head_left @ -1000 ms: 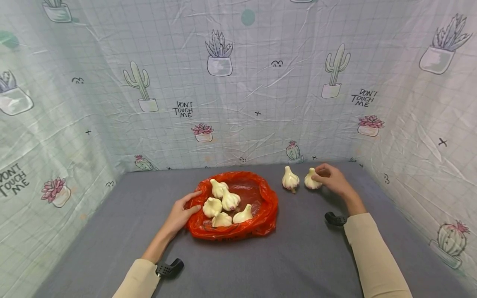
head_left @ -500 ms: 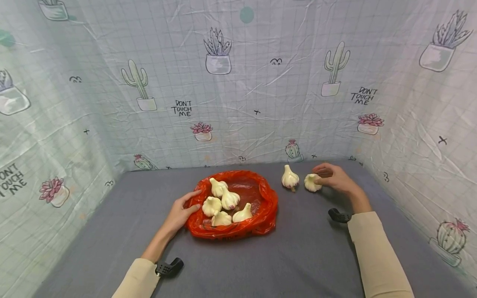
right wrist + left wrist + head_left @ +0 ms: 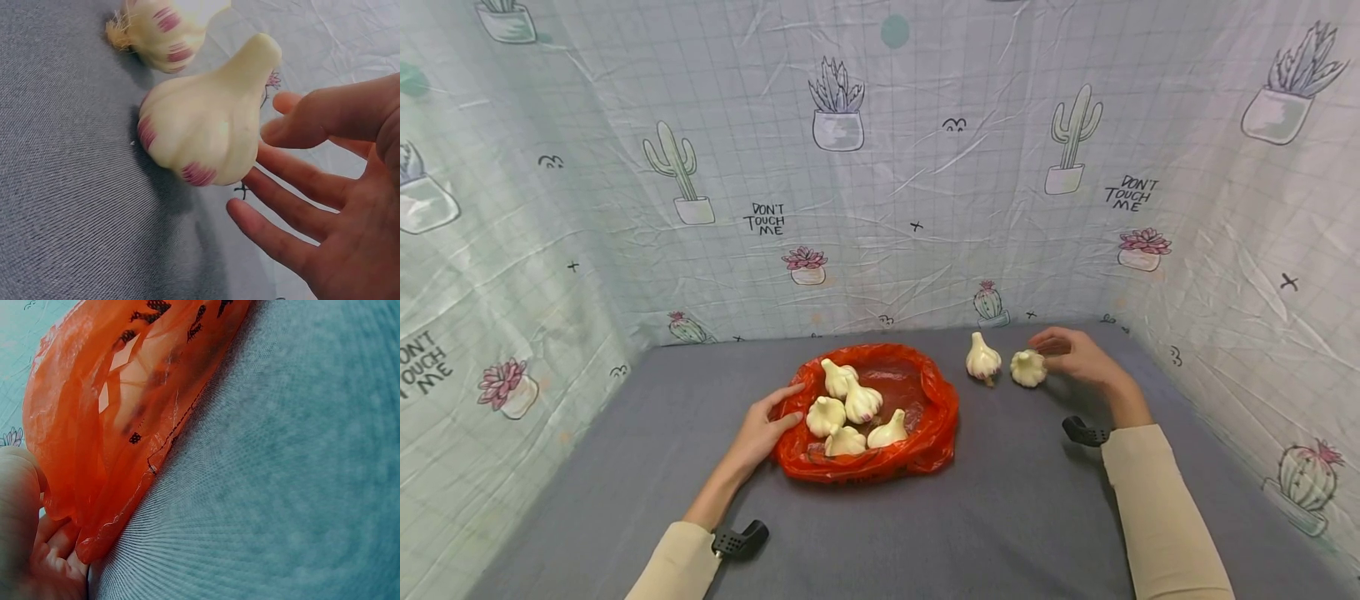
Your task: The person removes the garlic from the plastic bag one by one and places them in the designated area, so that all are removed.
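A red plastic bag [image 3: 936, 417] lies on the grey cloth with its mouth spread wide. Several garlic bulbs [image 3: 863, 404] are inside it. My left hand [image 3: 763, 429] holds the bag's left rim; in the left wrist view the bag's orange-red film [image 3: 69, 425] runs between thumb and fingers. At the back right, two garlic bulbs rest on the cloth. My right hand [image 3: 1078, 360] is beside the right-hand bulb [image 3: 1027, 368], its fingers loosely extended. In the right wrist view this bulb [image 3: 200, 131] leans its stem toward the thumb, and the fingers reach behind it.
The second loose garlic bulb [image 3: 982, 358] sits just left of the one by my right hand, its roots facing me. Behind the grey cloth [image 3: 880, 542] hangs a curtain [image 3: 880, 192] printed with cacti, which also encloses both sides.
The bulb by my right hand has tipped, its stem now toward me. My right hand has let go of it and drawn slightly right. The left hand stays at the bag.
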The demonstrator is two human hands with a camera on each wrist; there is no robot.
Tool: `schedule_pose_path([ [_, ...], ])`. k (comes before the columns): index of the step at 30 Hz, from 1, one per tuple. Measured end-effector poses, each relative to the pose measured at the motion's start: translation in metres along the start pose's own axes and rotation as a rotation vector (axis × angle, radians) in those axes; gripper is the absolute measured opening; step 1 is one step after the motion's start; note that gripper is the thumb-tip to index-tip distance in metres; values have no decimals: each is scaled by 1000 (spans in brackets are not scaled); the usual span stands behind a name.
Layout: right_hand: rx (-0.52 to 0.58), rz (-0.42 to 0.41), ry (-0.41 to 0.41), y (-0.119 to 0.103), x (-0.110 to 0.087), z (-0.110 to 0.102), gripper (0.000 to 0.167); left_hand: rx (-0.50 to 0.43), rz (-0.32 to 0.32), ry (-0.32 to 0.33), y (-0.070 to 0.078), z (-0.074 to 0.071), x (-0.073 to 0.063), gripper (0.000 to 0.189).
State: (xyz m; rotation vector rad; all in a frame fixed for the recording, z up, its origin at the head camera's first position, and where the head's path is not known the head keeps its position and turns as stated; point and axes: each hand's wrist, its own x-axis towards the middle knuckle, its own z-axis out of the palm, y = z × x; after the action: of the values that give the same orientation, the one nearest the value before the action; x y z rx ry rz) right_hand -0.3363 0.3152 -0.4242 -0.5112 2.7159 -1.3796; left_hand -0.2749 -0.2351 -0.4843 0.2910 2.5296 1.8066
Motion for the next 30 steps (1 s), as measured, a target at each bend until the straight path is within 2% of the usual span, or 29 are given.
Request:
schedule_pose_path([
  [6, -27, 4, 32, -12, 0, -2, 44, -5, -5, -3, 1, 0, 0, 52],
  [19, -110, -81, 99, -49, -1, -4, 39, 5, 13, 6, 1, 0, 0, 51],
  [30, -133, -100, 103, -76, 3, 4, 39, 10, 4, 10, 1, 0, -1, 51],
])
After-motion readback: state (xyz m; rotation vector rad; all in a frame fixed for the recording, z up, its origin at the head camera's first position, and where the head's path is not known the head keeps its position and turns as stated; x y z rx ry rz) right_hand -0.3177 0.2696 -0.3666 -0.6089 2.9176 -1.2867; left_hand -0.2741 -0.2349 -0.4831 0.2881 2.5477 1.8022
